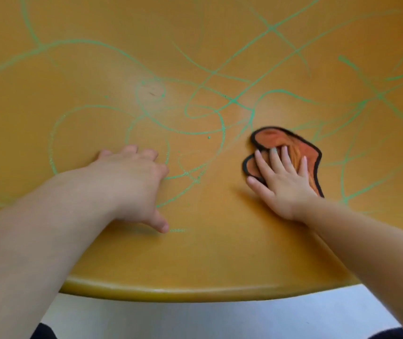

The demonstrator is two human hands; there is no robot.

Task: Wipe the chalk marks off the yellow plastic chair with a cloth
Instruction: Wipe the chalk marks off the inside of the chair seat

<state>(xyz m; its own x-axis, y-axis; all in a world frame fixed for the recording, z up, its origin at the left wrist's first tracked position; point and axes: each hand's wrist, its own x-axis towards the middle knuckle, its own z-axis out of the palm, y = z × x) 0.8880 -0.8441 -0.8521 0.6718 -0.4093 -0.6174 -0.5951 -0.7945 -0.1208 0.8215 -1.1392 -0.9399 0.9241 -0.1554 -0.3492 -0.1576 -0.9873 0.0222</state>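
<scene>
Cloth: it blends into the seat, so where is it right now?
In the head view, the orange cloth lies right of centre on the yellow chair, pressed under the right hand.

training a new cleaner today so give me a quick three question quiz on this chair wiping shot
1. Pick one: the chalk marks on the chair are A white, B green, C blue.
2. Fill in: the right hand presses the cloth with ___ fingers.
3. True or false: the left hand grips the cloth.

Key: 1 B. 2 straight. 3 false; the left hand rests on the bare seat, apart from the cloth.
</scene>
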